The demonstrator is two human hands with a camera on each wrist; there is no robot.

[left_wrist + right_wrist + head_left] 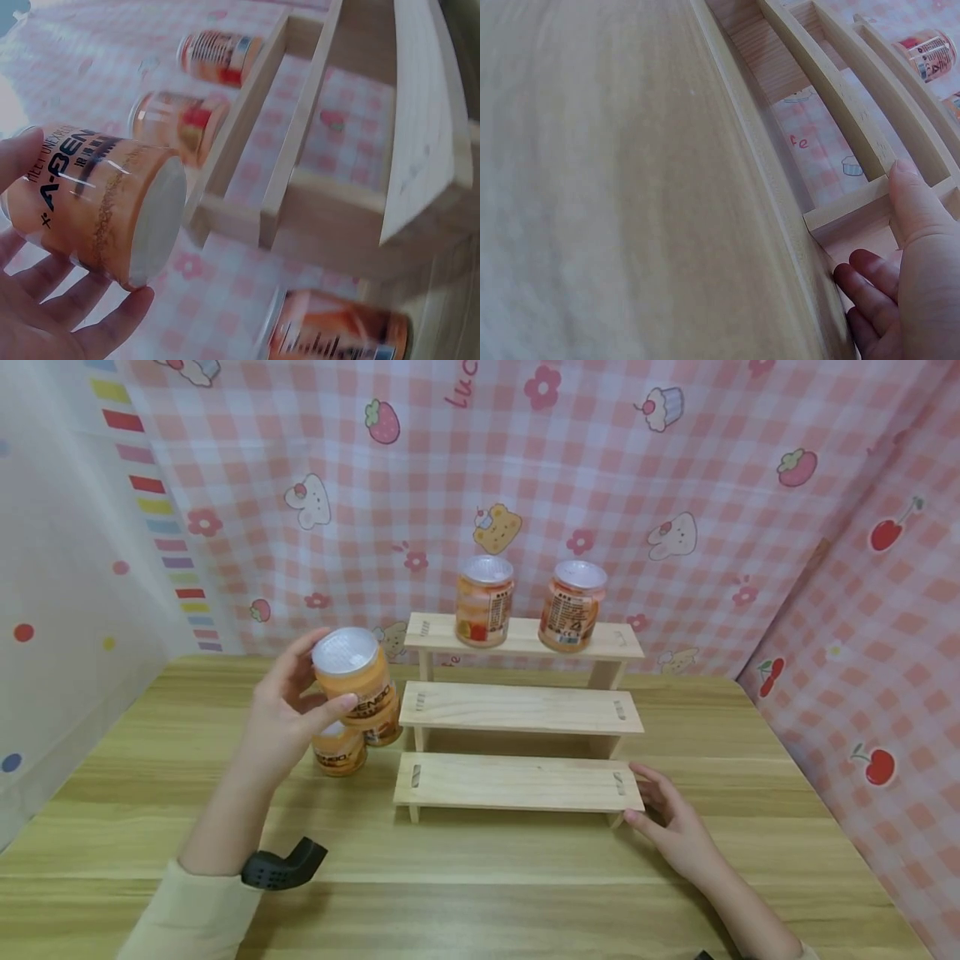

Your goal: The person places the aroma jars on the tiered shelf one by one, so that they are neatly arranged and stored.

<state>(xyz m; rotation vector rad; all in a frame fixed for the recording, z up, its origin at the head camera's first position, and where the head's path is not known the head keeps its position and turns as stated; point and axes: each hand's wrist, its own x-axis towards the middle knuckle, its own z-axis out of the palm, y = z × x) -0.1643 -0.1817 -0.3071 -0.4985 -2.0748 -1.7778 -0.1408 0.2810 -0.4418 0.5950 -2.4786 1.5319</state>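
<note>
My left hand (288, 702) grips an orange can (350, 672) with a silver lid, its thumb across the front and its fingers round the far side. Dark "A-BEN" lettering shows on this can in the left wrist view. It is held upright, left of a three-step wooden display shelf (517, 781). Behind and below it, two similar cans, a front can (339, 756) and a rear can (385, 729), stand partly hidden on the table. My right hand (678, 835) holds the right end of the lowest step, thumb at the front corner, index finger at the back corner.
On the top step stand two more cans, a left can (483, 602) and a right can (572, 607). Pink checked cloth (450, 468) hangs behind and at the right. A pale dotted sheet (67, 568) borders the left. Beneath everything lies a wood-grain table (450, 893).
</note>
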